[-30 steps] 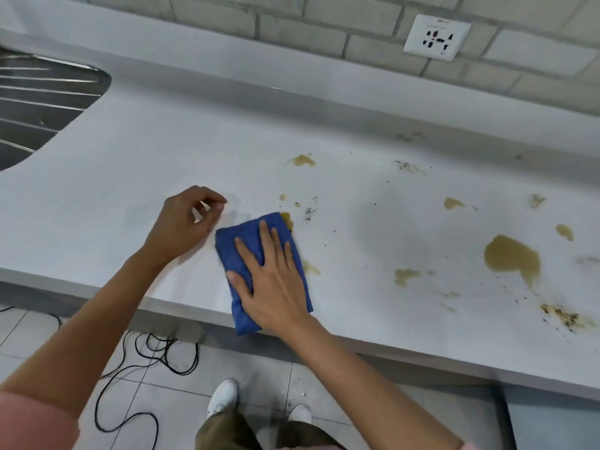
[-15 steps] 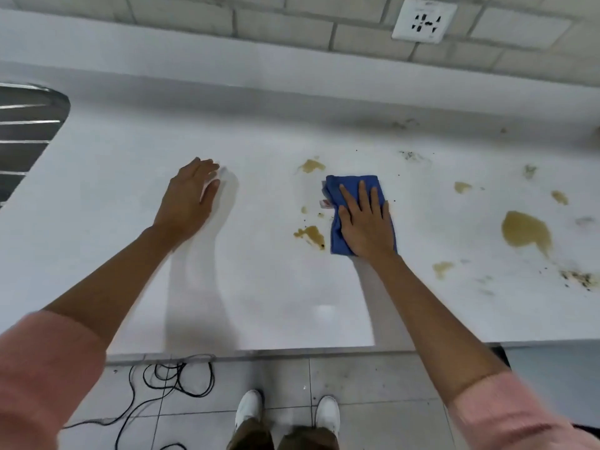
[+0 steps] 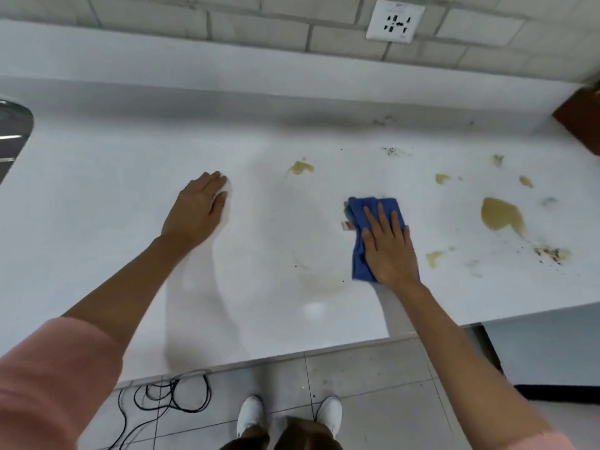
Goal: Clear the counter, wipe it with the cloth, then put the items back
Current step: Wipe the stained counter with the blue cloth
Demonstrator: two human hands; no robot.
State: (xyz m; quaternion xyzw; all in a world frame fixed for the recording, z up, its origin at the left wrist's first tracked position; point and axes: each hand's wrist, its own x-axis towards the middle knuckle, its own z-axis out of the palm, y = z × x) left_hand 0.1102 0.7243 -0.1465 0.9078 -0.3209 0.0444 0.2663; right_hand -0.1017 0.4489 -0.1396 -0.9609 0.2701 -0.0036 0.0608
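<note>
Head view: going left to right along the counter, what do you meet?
Steel sink edge → left hand flat on white counter → small tan stain → blue cloth under right hand → large tan spill.

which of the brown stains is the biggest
The large brown stain just right of the blue cloth, far broader than the small splotches around it, such as the one further back.

The right hand (image 3: 388, 246) has carried the blue cloth (image 3: 363, 235) away from the near edge of the counter (image 3: 97, 222) and off to the right; the small brown spots that lay just left of the cloth half a second ago are gone, with only a faint smear (image 3: 319, 277) down to the left of the grip; the left hand (image 3: 198, 211), curled a second ago, now lies flat.
</note>
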